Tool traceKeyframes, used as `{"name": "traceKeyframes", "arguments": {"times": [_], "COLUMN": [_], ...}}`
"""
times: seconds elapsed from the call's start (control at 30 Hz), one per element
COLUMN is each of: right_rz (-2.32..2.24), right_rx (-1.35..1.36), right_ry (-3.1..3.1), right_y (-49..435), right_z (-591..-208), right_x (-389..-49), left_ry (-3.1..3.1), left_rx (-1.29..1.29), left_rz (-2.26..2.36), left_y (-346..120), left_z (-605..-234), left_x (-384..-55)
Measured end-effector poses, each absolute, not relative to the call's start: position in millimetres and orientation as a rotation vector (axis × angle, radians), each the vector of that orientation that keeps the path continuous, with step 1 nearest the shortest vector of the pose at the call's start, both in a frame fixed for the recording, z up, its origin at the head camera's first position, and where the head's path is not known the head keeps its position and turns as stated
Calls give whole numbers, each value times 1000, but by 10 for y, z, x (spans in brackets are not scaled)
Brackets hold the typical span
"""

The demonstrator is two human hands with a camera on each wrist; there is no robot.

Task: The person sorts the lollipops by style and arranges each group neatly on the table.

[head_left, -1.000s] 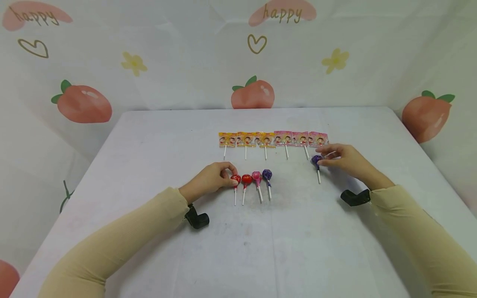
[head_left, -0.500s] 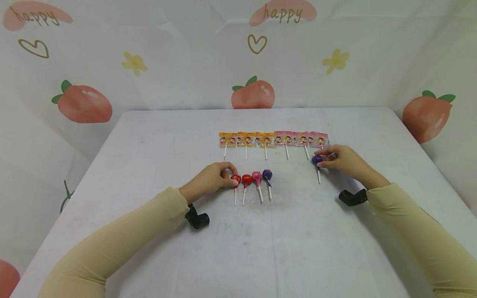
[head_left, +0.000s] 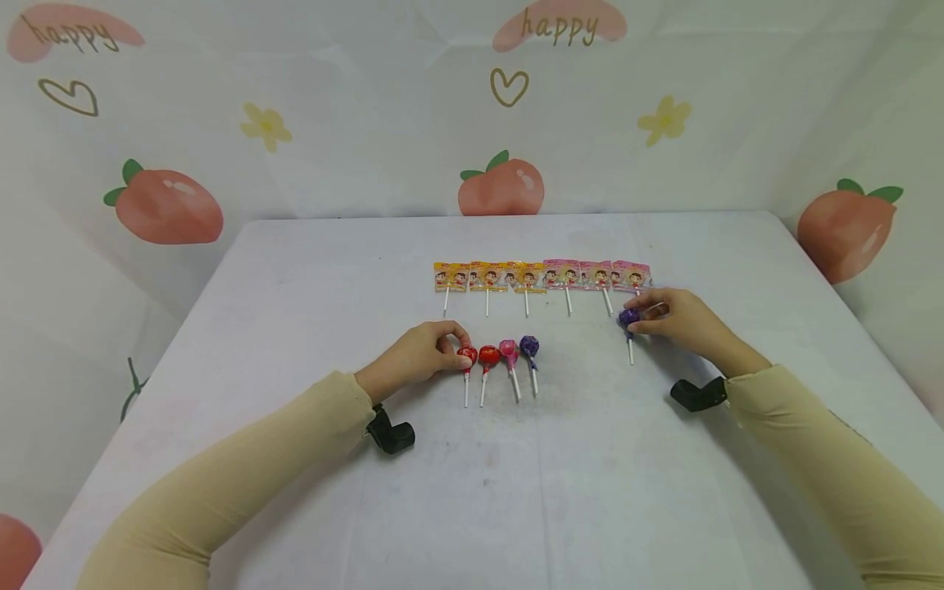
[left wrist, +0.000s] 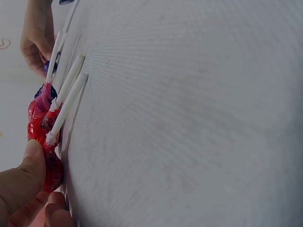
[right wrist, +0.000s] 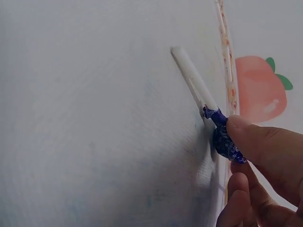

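Note:
My left hand (head_left: 420,354) pinches the round head of a red lollipop (left wrist: 53,175) between thumb and fingers, at the left end of a short row. Beside it lie another red lollipop (head_left: 488,356), a pink lollipop (head_left: 508,351) and a purple lollipop (head_left: 529,346), sticks toward me. Farther right, my right hand (head_left: 682,321) holds a second purple lollipop (right wrist: 227,143) by its wrapped head, thumb on one side and fingers on the other. Its white stick (right wrist: 194,78) points toward the near side of the table.
Behind is a row of flat-packed lollipops, yellow packets (head_left: 488,277) on the left and pink packets (head_left: 563,274) on the right. The rightmost pink packet (head_left: 630,276) is close to my right fingers. A white cloth covers the table (head_left: 472,508); a printed curtain (head_left: 369,106) hangs behind.
My right hand shifts slightly left, then its purple lollipop moves a hair to the right. The left hand and the front row stay put.

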State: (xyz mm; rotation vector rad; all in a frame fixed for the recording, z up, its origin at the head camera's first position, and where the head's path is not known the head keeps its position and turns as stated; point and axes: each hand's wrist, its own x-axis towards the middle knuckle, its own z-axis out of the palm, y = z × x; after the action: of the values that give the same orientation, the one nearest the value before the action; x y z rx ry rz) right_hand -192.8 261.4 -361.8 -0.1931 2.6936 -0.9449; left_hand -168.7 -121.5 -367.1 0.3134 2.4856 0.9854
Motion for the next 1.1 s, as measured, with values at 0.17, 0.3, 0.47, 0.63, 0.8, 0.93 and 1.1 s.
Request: {"name": "traceKeyframes", "arguments": {"times": [0.17, 0.3, 0.47, 0.63, 0.8, 0.93, 1.1], "right_rz": [-931, -925, -937, -963, -1047, -1136, -1271], "right_rx": [-200, -207, -198, -211, -234, -240, -247], "right_ry": [2705, 2710, 2715, 2715, 2725, 2702, 2658], "right_y": [2603, 2608, 2614, 2622, 2605, 2536, 2374], "right_z": [-3614, -3614, -3590, -3533, -3420, -3292, -3165], "right_x": [-1922, -1924, -1925, -1904, -1867, -1836, -1780], "left_ry": [2486, 2494, 2495, 2490, 2489, 2496, 2497], "left_rx": [313, 320, 318, 315, 313, 325, 327], "left_rz": [980, 969, 964, 966, 968, 968, 974], "left_y": [-1211, -1209, -1206, -1205, -1206, -1212, -1211], "left_z": [-3668, -3661, -3650, -3655, -3657, -3658, -3660], "left_x": [-1683, -1680, -1674, -1677, -1684, -1683, -1683]}}
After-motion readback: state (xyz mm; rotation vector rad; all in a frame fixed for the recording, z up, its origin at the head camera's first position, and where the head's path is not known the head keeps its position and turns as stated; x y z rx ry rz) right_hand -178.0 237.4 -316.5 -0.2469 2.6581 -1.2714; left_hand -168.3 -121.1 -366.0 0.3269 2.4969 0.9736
